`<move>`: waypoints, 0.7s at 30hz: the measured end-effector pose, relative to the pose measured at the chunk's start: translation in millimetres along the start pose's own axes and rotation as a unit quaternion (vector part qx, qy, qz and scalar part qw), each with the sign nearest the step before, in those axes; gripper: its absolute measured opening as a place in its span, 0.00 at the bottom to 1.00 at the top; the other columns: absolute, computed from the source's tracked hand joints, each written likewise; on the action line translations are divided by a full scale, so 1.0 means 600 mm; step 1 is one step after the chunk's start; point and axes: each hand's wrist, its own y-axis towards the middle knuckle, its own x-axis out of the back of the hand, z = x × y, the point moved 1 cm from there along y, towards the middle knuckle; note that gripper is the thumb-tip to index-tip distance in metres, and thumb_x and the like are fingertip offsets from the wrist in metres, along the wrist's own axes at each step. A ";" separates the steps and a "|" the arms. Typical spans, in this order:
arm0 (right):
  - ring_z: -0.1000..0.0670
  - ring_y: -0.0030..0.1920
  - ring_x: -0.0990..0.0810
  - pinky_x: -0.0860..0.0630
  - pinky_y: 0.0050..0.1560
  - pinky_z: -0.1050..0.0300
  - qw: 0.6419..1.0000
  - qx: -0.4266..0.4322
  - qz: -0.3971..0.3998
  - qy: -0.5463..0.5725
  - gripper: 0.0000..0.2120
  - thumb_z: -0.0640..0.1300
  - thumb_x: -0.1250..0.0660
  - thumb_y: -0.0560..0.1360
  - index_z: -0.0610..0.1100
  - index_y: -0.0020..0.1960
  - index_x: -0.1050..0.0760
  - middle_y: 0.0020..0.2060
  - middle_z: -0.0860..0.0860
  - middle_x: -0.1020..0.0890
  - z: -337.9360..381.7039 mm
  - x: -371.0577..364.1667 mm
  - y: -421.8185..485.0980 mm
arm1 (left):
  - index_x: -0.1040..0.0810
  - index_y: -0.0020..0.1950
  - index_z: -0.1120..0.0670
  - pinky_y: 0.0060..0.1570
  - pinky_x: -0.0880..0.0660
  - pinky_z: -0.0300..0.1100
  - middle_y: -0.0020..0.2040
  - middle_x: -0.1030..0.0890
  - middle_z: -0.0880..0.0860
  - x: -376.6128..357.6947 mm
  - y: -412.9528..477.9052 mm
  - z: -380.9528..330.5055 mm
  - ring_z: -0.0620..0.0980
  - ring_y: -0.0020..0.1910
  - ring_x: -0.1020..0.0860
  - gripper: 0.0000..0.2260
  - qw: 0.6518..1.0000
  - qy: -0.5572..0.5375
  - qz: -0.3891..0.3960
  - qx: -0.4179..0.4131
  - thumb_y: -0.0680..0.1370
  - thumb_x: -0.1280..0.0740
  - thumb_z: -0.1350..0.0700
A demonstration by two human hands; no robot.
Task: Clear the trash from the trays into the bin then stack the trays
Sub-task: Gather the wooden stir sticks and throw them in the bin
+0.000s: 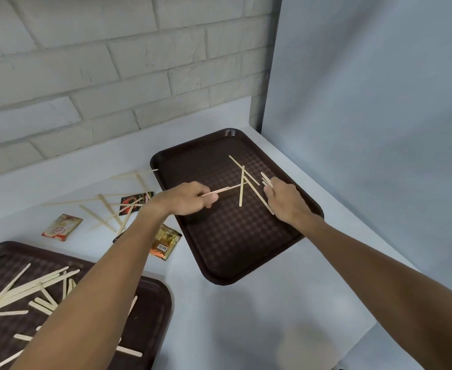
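Note:
A dark brown tray [230, 252] lies at the far right of the white counter with a few wooden sticks [242, 188] crossed on it. Over that tray my left hand [187, 197] pinches one or two sticks that point to the right. My right hand [286, 200] grips a small bundle of sticks whose ends poke out above the fingers. A second brown tray [150, 297] sits at the near left, covered with several wooden sticks [32, 292]; my left forearm crosses over it. No bin is in view.
Between the trays, loose sticks [104, 212] and three sachets lie on the counter: a red-white one [62, 227], a black one [134, 201], a gold one [164, 243]. A brick wall stands behind. The counter ends just right of the far tray.

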 end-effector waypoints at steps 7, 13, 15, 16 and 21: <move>0.51 0.40 0.19 0.20 0.47 0.53 0.998 -0.042 -0.040 0.031 0.09 0.49 0.27 0.75 0.45 0.43 0.24 0.39 0.51 0.19 0.009 -0.018 0.018 | 0.24 0.44 0.55 0.41 0.28 0.42 0.41 0.21 0.51 -0.044 0.065 -0.018 0.50 0.44 0.21 0.11 0.978 -0.131 -0.152 0.063 0.80 0.34 0.48; 0.44 0.44 0.19 0.21 0.47 0.51 0.993 -0.108 -0.038 -0.029 0.05 0.43 0.35 0.78 0.42 0.49 0.21 0.45 0.47 0.18 -0.003 -0.005 0.030 | 0.25 0.51 0.54 0.54 0.24 0.50 0.50 0.21 0.51 -0.079 0.124 -0.068 0.53 0.50 0.22 0.14 0.960 -0.128 -0.223 0.109 0.75 0.28 0.46; 0.43 0.50 0.19 0.22 0.50 0.50 0.991 -0.118 -0.007 -0.063 0.08 0.42 0.34 0.78 0.41 0.55 0.23 0.51 0.45 0.20 -0.010 0.001 0.030 | 0.25 0.54 0.54 0.54 0.26 0.50 0.52 0.21 0.52 -0.085 0.136 -0.084 0.54 0.53 0.22 0.15 0.962 -0.099 -0.229 0.114 0.75 0.28 0.47; 0.43 0.52 0.20 0.22 0.52 0.49 0.990 -0.119 0.005 -0.073 0.10 0.43 0.34 0.78 0.40 0.57 0.24 0.53 0.44 0.22 -0.014 0.002 0.028 | 0.24 0.54 0.55 0.54 0.26 0.51 0.53 0.20 0.53 -0.087 0.141 -0.090 0.55 0.54 0.21 0.13 0.962 -0.090 -0.229 0.117 0.76 0.28 0.48; 0.41 0.59 0.25 0.25 0.51 0.51 0.995 -0.095 -0.004 -0.026 0.13 0.44 0.39 0.81 0.38 0.62 0.32 0.56 0.41 0.23 -0.018 0.004 0.025 | 0.24 0.60 0.58 0.56 0.27 0.53 0.59 0.23 0.58 -0.073 0.151 -0.091 0.60 0.57 0.22 0.11 0.963 0.012 -0.231 0.136 0.79 0.33 0.58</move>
